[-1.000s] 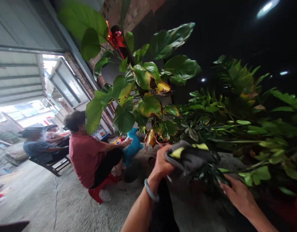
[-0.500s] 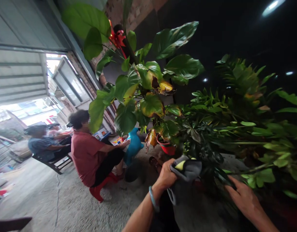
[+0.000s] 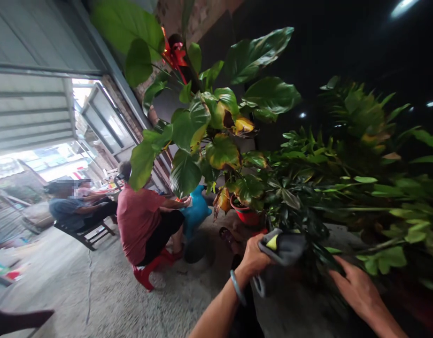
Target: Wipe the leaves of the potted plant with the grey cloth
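Out over the concrete floor [image 3: 114,291], the left hand [image 3: 256,257] is closed around a bunched gray cloth [image 3: 287,248] with a yellow-green patch, while the right hand [image 3: 355,286] holds a long dark leaf [image 3: 329,258] between thumb and fingers; how firm that pinch is cannot be made out. The cloth is just beside the leaf, in front of the low, dark foliage [image 3: 289,199], and whether it touches any leaf is too dim to tell. This greenery crowds toward the floor's edge along the dark wall [image 3: 336,42], and hides where floor and wall meet. Just beyond the left hand a red pot [image 3: 246,215] stands on the floor, near the big yellowing leaves of a taller plant [image 3: 223,150]. The step in hand looks like a two-handed one, the right hand steadying the leaf and the left keeping the cloth ready next to it. From this pose, a next move would seem to call for the leaf to be supported from below, light pressure if cloth and leaf meet, and enough slack that the stem does not bend or tear.
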The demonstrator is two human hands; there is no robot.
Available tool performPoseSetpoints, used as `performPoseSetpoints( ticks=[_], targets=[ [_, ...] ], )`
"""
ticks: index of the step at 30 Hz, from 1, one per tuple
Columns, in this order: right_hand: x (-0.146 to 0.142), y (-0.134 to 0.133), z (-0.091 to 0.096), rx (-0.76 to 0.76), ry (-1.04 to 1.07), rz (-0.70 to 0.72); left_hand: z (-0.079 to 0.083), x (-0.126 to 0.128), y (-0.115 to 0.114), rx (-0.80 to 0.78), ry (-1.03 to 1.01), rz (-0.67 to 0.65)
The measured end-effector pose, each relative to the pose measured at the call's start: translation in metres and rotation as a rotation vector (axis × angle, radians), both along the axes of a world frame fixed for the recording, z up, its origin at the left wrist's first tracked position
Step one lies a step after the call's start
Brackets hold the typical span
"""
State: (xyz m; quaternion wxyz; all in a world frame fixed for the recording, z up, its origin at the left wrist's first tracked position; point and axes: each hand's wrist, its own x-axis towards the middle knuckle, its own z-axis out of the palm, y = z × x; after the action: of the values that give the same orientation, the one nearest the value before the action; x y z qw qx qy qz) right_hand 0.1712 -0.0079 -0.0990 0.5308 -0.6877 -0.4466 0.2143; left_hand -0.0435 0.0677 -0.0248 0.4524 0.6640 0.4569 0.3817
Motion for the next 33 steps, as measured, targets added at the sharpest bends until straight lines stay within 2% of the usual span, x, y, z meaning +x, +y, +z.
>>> performPoseSetpoints(
  ticks=[2,5,8,10,12,14,17,19,21,25,27,28,30,33],
  targets=[
    [0.003,-0.002,-0.001,0.023,0.007,-0.035,0.008,-0.015,-0.009,-0.025,-0.020,-0.026],
    [0.004,-0.004,-0.001,-0.048,0.060,-0.032,0.054,-0.025,0.000,0.101,-0.187,0.091],
    [0.000,-0.002,0.003,-0.144,0.120,0.027,0.098,-0.009,0.024,0.301,-0.315,0.283],
    [-0.004,0.000,0.005,-0.163,0.130,0.050,0.107,0.008,0.035,0.368,-0.347,0.329],
    [-0.006,0.001,0.007,-0.158,0.119,0.054,0.096,0.022,0.034,0.340,-0.320,0.256],
    [-0.006,0.001,0.006,-0.145,0.107,0.054,0.073,0.024,0.020,0.249,-0.215,0.094],
    [-0.002,-0.002,0.004,-0.089,0.101,0.054,0.042,0.007,-0.008,0.102,-0.018,-0.184],
    [0.001,-0.004,0.003,-0.054,0.101,0.035,0.039,-0.008,-0.016,0.049,0.036,-0.265],
    [0.001,-0.004,0.004,-0.061,0.116,0.017,0.052,-0.018,-0.009,0.098,-0.038,-0.173],
    [-0.004,-0.002,0.008,-0.166,0.210,0.031,0.095,-0.011,0.036,0.362,-0.282,0.255],
    [-0.006,-0.001,0.009,-0.167,0.220,0.038,0.100,0.000,0.056,0.436,-0.305,0.370],
    [-0.007,0.000,0.009,-0.154,0.208,0.041,0.095,0.006,0.062,0.437,-0.287,0.384],
    [-0.007,0.000,0.009,-0.124,0.172,0.049,0.072,0.011,0.061,0.360,-0.197,0.335],
    [-0.003,-0.002,0.006,-0.102,0.125,0.033,0.032,0.002,0.037,0.141,-0.011,0.134]
  ],
)
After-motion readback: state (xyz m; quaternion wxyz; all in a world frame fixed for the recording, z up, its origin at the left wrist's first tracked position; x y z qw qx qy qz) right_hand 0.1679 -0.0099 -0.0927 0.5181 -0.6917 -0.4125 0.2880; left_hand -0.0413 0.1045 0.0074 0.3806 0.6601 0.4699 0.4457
